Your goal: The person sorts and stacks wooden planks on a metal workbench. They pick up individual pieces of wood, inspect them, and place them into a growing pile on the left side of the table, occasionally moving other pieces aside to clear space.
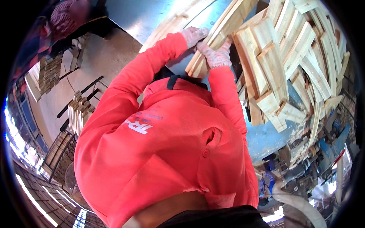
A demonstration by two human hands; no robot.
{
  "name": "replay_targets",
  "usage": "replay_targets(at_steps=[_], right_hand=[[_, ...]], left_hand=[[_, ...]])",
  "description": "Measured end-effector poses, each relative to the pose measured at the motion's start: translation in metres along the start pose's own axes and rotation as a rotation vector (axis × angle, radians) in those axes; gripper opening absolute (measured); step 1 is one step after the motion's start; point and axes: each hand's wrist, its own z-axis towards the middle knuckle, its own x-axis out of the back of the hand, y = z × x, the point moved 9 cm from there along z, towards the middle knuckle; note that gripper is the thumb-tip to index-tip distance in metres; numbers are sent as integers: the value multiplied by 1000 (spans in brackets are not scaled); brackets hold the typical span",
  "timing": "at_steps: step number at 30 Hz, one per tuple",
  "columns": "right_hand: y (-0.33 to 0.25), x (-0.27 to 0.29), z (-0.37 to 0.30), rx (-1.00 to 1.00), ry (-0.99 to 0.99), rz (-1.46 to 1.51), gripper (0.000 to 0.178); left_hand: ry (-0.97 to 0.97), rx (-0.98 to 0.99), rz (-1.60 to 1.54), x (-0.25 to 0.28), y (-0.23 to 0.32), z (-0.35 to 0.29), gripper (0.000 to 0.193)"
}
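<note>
Pale wooden boards (pixel 224 26), stacked lengthwise, slant over a shiny metal table in front of me. My right hand (pixel 216 55), in a whitish glove, wraps the near end of these boards, with thumb and fingers on opposite sides. Against their left edge, my gloved left hand (pixel 194 37) is closed with curled fingers; part of its grip is hidden. Left of the boards, another long, flat wooden board (pixel 167 28) lies on the metal table (pixel 131 17), partly behind my left forearm.
To the right, a large heap of loose wooden pieces (pixel 273 57) covers a blue surface (pixel 266 140). Another person (pixel 64 22) is at the far left. Stacked strips (pixel 79 112) stand on the floor beside dark metal bars. A pale hose (pixel 296 201) and machinery occupy the lower right.
</note>
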Motion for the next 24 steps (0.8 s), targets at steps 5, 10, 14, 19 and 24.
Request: replay_targets(at_steps=[5, 10, 14, 19, 24], right_hand=[[44, -33, 14, 15, -189, 32, 73], [-27, -9, 0, 716, 179, 104, 94], [-52, -57, 16, 301, -475, 785, 72], [-123, -104, 11, 147, -615, 985, 65], [-139, -156, 40, 109, -540, 716, 106]], left_hand=[[724, -73, 893, 94, -16, -62, 76], [648, -145, 768, 131, -58, -60, 74], [27, -181, -737, 154, -77, -34, 64], [-480, -349, -1241, 146, -50, -28, 79], [54, -406, -817, 175, -61, -13, 55]])
